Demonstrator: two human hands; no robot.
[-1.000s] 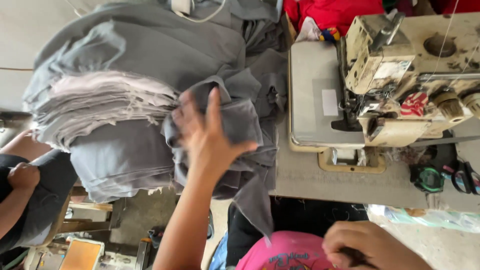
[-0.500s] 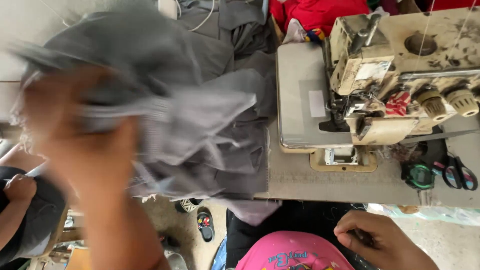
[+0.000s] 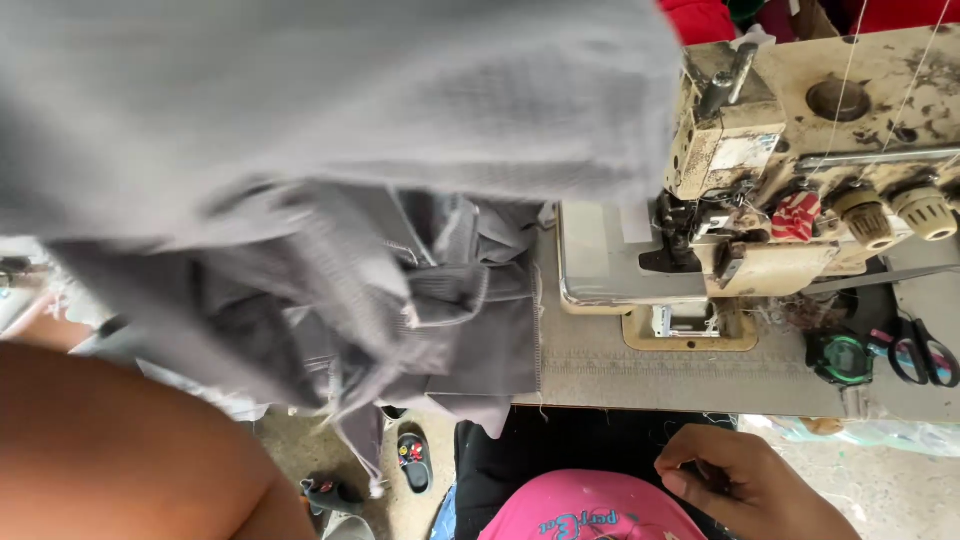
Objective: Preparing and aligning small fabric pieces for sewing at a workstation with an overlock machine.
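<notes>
A large piece of grey fabric (image 3: 330, 110) hangs lifted and blurred close to the camera, filling the upper left. More grey pieces (image 3: 440, 320) droop below it over the table's left edge. My left forearm (image 3: 130, 450) rises from the bottom left into the cloth; the hand itself is hidden under the fabric it lifts. My right hand (image 3: 745, 480) rests low at my lap with its fingers curled, beside a pink garment (image 3: 590, 510) and dark cloth. Nothing shows in its fingers.
A worn cream sewing machine (image 3: 800, 190) stands on the grey table (image 3: 680, 370) at the right. Black-handled scissors (image 3: 925, 350) and a green round object (image 3: 840, 355) lie near the right edge. Sandals (image 3: 412, 455) sit on the floor below.
My left hand reached the stacked grey pile, grabbed a piece and swept it up toward the camera. The right hand has stayed at my lap.
</notes>
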